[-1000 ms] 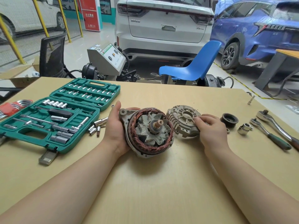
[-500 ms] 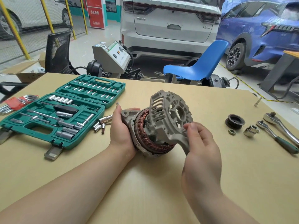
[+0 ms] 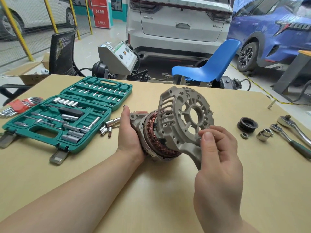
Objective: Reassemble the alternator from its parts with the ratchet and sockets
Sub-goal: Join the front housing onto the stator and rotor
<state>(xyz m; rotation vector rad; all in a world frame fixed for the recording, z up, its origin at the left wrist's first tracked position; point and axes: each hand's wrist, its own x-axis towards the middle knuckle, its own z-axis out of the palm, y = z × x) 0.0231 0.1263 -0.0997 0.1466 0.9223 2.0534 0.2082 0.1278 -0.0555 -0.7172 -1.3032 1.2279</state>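
My left hand (image 3: pixel 128 132) grips the alternator body (image 3: pixel 152 140), tilted on the table, its copper stator windings showing. My right hand (image 3: pixel 217 148) holds the grey cast front housing cover (image 3: pixel 183 118) by its lower edge, tilted and set against the open end of the body. To the right on the table lie the black pulley (image 3: pixel 247 124), a nut (image 3: pixel 244 135), a socket (image 3: pixel 265 134) and two ratchets (image 3: pixel 292 132).
An open green socket set case (image 3: pixel 67 115) lies at the left, with loose sockets (image 3: pixel 107 127) beside it and hex keys (image 3: pixel 20 105) at the far left edge. Beyond the table stand a blue chair (image 3: pixel 205 68), a grey test unit (image 3: pixel 117 56) and parked cars.
My right hand picked the cover up from the table beside the body, turned it upright and brought it against the stator end. My left hand tilted the body up.
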